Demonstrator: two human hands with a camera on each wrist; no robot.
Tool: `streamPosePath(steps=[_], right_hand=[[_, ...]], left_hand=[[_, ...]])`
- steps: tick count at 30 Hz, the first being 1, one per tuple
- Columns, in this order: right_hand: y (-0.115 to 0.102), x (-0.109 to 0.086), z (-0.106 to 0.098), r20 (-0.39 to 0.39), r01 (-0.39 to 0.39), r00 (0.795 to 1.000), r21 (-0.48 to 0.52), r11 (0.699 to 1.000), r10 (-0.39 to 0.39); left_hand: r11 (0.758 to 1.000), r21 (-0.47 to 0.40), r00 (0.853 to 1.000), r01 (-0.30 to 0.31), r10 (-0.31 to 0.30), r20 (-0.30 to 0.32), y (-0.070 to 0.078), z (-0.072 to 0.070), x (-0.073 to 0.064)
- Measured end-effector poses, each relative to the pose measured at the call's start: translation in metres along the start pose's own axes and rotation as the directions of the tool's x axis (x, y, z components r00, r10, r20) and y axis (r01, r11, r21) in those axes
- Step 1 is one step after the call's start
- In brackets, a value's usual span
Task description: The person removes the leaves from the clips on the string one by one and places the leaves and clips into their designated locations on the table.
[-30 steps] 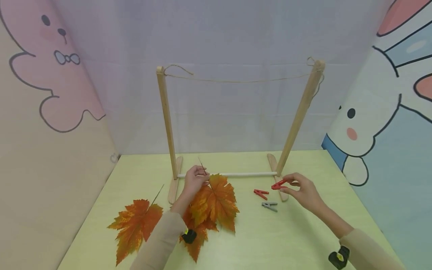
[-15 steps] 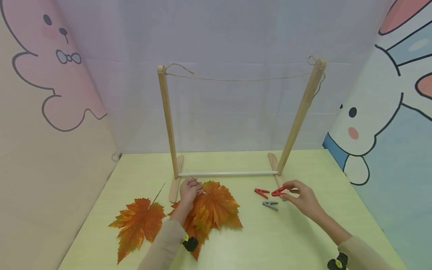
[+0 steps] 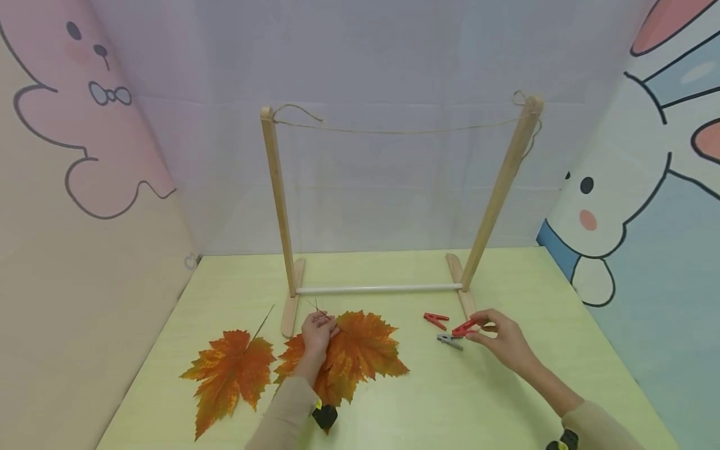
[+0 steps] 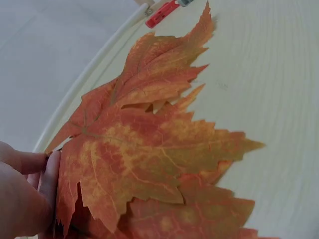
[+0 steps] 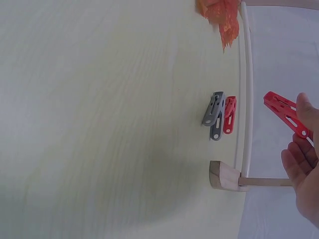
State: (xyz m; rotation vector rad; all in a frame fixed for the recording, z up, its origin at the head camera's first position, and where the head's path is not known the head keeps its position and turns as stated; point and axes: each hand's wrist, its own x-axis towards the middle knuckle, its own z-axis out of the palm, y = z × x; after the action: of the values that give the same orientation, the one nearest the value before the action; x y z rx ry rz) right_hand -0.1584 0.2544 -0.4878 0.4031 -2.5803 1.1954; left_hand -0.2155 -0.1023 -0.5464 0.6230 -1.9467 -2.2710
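My left hand (image 3: 319,331) pinches the stem of an orange maple leaf (image 3: 362,350), which overlaps at least one more leaf beneath it. Two thin stem ends stick up past the fingers; whether both are in the grip I cannot tell. In the left wrist view the fingers (image 4: 50,184) close at the base of the leaf (image 4: 134,144). My right hand (image 3: 503,340) holds a red clothespin (image 3: 464,327) between thumb and fingers, above the table. Close by on the table lie another red clothespin (image 3: 435,320) and a grey clothespin (image 3: 449,341).
A separate maple leaf (image 3: 230,375) lies on the table (image 3: 450,400) at the left. Behind the hands stands a wooden frame with a left post (image 3: 277,200), a right post (image 3: 500,194) and a white bottom rod (image 3: 382,289). A string (image 3: 394,132) sags slightly between the post tops.
My left hand has come nearer and lower with the leaf, which now spreads over the leaf below. My right hand has come slightly nearer too, still holding the red clothespin.
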Motion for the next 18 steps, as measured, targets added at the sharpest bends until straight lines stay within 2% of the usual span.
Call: streamPosePath(steps=[4,7,13,18], right_hand=[[0.001,-0.005,0.002,0.03,-0.032,0.999,-0.024,0.999,0.032],[0.003,-0.009,0.003,0.039,-0.047,0.998,-0.03,0.998,0.048],[0.006,-0.018,0.006,0.03,-0.043,0.999,0.0,0.999,0.043],[0.011,-0.024,0.008,0.046,-0.095,0.994,0.007,0.995,0.095]], left_hand=[[0.999,0.023,0.998,-0.043,0.042,0.049,-0.009,0.0,0.002],[0.996,0.053,0.996,-0.072,0.069,0.055,-0.013,0.001,0.003],[0.986,0.131,0.994,-0.106,0.108,-0.003,-0.013,0.003,0.003],[0.981,0.165,0.992,-0.105,0.114,-0.048,-0.009,0.004,0.0]])
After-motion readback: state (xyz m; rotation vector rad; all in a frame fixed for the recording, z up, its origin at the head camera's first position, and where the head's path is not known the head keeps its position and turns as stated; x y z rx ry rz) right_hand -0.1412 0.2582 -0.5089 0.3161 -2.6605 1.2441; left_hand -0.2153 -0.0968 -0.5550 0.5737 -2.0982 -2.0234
